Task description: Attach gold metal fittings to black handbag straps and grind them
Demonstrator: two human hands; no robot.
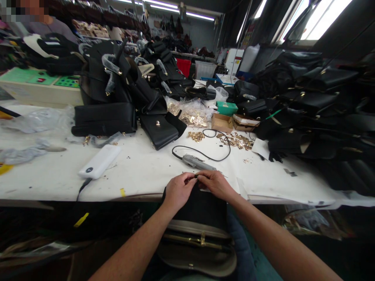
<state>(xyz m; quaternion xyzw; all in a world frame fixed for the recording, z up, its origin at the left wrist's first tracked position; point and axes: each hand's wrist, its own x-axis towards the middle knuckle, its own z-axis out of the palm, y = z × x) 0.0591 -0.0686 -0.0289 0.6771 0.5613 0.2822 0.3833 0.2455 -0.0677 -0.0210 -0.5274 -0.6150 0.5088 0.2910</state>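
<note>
Small fitting [196, 176] between both hands' grips

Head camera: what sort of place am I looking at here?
Most likely a handbag workshop or small factory. Black handbags are piled across the white worktable, loose gold metal fittings lie scattered on it, and both hands, left hand and right hand, pinch a small part over an open bag.

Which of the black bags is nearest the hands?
The black bag at the table edge, directly under both hands; left hand, right hand. The others lie farther back on the table.
</note>
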